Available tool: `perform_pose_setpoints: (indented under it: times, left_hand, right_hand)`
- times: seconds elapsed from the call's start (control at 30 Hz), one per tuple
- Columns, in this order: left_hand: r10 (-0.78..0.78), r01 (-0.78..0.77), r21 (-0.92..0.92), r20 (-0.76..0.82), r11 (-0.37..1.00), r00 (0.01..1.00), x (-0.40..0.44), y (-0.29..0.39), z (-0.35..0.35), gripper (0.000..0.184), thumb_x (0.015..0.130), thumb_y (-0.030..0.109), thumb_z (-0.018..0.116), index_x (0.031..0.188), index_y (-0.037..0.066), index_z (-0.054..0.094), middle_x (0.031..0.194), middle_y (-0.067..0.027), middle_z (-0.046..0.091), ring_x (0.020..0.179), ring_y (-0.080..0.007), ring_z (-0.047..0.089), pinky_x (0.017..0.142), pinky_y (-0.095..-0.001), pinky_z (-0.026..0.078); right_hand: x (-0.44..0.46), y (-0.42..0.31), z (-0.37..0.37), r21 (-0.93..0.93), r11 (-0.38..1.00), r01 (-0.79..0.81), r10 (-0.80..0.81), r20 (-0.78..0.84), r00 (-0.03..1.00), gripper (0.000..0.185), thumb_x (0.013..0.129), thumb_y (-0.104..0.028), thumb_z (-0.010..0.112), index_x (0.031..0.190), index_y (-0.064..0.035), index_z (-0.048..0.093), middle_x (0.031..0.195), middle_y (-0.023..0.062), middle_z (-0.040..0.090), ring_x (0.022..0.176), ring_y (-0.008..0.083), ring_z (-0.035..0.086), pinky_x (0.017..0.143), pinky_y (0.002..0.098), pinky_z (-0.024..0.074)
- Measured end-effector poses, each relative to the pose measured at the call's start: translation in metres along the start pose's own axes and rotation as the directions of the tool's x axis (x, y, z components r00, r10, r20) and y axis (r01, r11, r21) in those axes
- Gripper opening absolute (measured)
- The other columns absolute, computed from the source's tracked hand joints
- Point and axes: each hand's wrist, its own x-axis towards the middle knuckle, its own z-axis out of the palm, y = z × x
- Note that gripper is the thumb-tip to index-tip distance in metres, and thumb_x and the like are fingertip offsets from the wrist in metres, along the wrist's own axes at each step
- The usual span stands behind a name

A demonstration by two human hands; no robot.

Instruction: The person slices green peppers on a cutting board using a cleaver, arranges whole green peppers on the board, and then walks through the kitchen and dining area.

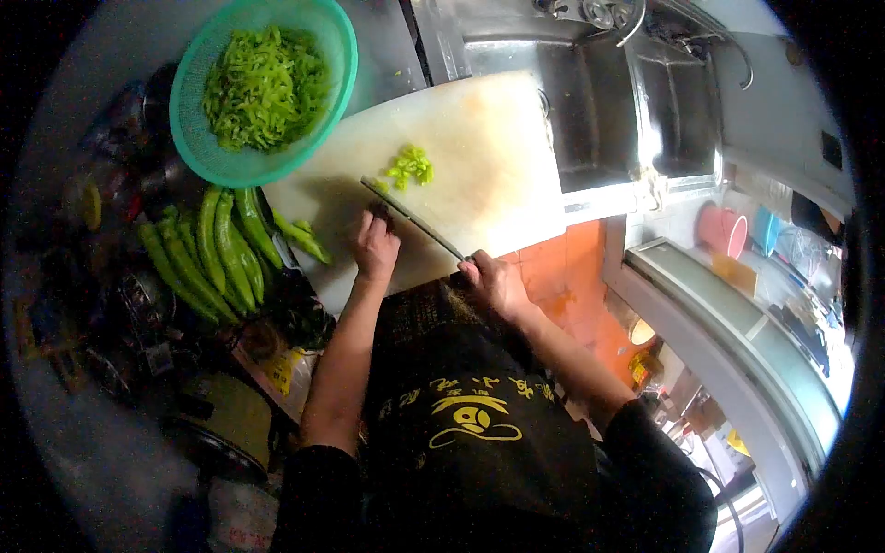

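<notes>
In the head view, my right hand (495,284) is grasping the knife (415,221) by its handle, the grip wrapping it by the near edge of the cutting board (489,138). The blade is slanting from there over the board's left half, its narrow side facing up at me. My left hand (376,247) is hovering or resting toward the near left corner, fingers curling close to the blade's far end; I cannot tell whether that grip is grasping anything. The chopped green pepper (412,167) is lying in a small heap near the board's middle, just beyond the blade. A green basket (244,170) is overlapping the far left corner and holding shredded pepper (267,88). Whole peppers (226,244) are lying beside the left edge. Beyond the right edge, a metal sink (599,120) is showing.
</notes>
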Motion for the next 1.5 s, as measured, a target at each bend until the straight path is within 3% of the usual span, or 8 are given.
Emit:
perform_pose_setpoints:
  times: [0.33, 0.47, 0.6, 1.07, 1.23, 1.33, 1.37, 1.5]
  left_hand:
    - [-0.074, 0.070, 0.036, 0.115, 0.997, 0.991, -0.003, 0.002, -0.003, 0.013, 0.070, -0.002, 0.062, 0.083, -0.001, 0.058, 0.101, -0.0220, 0.059, 0.090, -0.0447, 0.059, 0.076, -0.0504, 0.051]
    - [-0.021, 0.021, 0.001, -0.020, 1.000, 1.000, 0.011, 0.027, -0.020, 0.018, 0.073, -0.001, 0.064, 0.091, -0.001, 0.061, 0.105, -0.0213, 0.060, 0.093, -0.0437, 0.059, 0.078, -0.0498, 0.051]
    - [-0.043, 0.045, 0.029, -0.065, 0.999, 0.997, 0.007, 0.022, -0.013, 0.026, 0.074, -0.002, 0.062, 0.099, -0.001, 0.064, 0.108, -0.0209, 0.062, 0.095, -0.0431, 0.060, 0.081, -0.0482, 0.052]
    - [-0.124, 0.124, 0.017, 0.023, 0.992, 0.992, -0.004, 0.009, -0.013, 0.025, 0.070, -0.006, 0.057, 0.094, -0.002, 0.064, 0.103, -0.0218, 0.062, 0.092, -0.0449, 0.060, 0.077, -0.0505, 0.052]
    - [-0.186, 0.162, -0.149, -0.168, 0.976, 0.968, 0.017, 0.029, -0.040, 0.014, 0.079, -0.001, 0.062, 0.092, 0.000, 0.064, 0.099, -0.0173, 0.064, 0.086, -0.0393, 0.062, 0.076, -0.0474, 0.053]
    - [-0.174, 0.179, 0.002, -0.225, 0.984, 0.959, 0.022, -0.007, -0.098, 0.014, 0.080, 0.005, 0.068, 0.094, 0.002, 0.066, 0.099, -0.0152, 0.065, 0.092, -0.0366, 0.062, 0.083, -0.0453, 0.051]
    - [-0.287, 0.309, 0.117, -0.174, 0.944, 0.942, 0.021, -0.025, -0.107, 0.019, 0.079, 0.007, 0.071, 0.097, 0.004, 0.067, 0.102, -0.0144, 0.065, 0.105, -0.0362, 0.058, 0.093, -0.0448, 0.047]
    - [-0.128, 0.065, 0.386, 0.140, 0.920, 0.982, 0.051, -0.037, -0.144, 0.022, 0.079, 0.010, 0.072, 0.100, 0.006, 0.067, 0.105, -0.0139, 0.064, 0.115, -0.0368, 0.051, 0.097, -0.0470, 0.042]
  right_hand:
    - [-0.004, -0.006, 0.007, -0.130, 0.990, -0.052, 0.061, 0.067, 0.996, 0.038, 0.100, -0.041, 0.054, 0.092, -0.0041, 0.061, 0.073, 0.0248, 0.064, 0.070, 0.0453, 0.064, 0.060, 0.0527, 0.0498]
    - [0.006, 0.000, 0.013, 0.062, 0.998, -0.026, 0.025, 0.011, 1.000, 0.038, 0.101, -0.040, 0.054, 0.093, -0.0040, 0.060, 0.075, 0.0253, 0.065, 0.072, 0.0459, 0.064, 0.061, 0.0524, 0.0499]
    - [-0.009, 0.002, -0.004, 0.059, 0.998, -0.007, 0.003, 0.065, 0.998, 0.038, 0.101, -0.040, 0.054, 0.094, -0.0035, 0.059, 0.076, 0.0262, 0.064, 0.074, 0.0470, 0.063, 0.063, 0.0523, 0.0493]
    - [0.001, -0.012, 0.009, -0.146, 0.989, 0.013, -0.009, 0.028, 1.000, 0.039, 0.099, -0.041, 0.056, 0.086, -0.0036, 0.059, 0.067, 0.0232, 0.064, 0.065, 0.0455, 0.064, 0.057, 0.0524, 0.0499]
    - [-0.002, 0.001, 0.014, -0.034, 0.999, 0.022, -0.024, -0.045, 0.999, 0.035, 0.099, -0.038, 0.058, 0.087, -0.0047, 0.060, 0.067, 0.0231, 0.063, 0.063, 0.0444, 0.064, 0.055, 0.0513, 0.0502]
    - [-0.010, -0.002, 0.001, 0.061, 0.997, -0.039, 0.037, 0.039, 0.999, 0.036, 0.100, -0.037, 0.056, 0.089, -0.0034, 0.061, 0.075, 0.0273, 0.063, 0.072, 0.0465, 0.063, 0.061, 0.0518, 0.0492]
    - [-0.011, -0.003, 0.004, 0.063, 0.997, -0.038, 0.033, 0.069, 0.997, 0.038, 0.100, -0.038, 0.056, 0.089, -0.0028, 0.061, 0.076, 0.0275, 0.063, 0.074, 0.0469, 0.063, 0.062, 0.0521, 0.0491]
    - [0.000, 0.002, 0.007, 0.043, 0.995, -0.089, 0.083, 0.131, 0.988, 0.043, 0.101, -0.041, 0.052, 0.089, -0.0012, 0.060, 0.079, 0.0281, 0.064, 0.078, 0.0480, 0.063, 0.066, 0.0527, 0.0485]
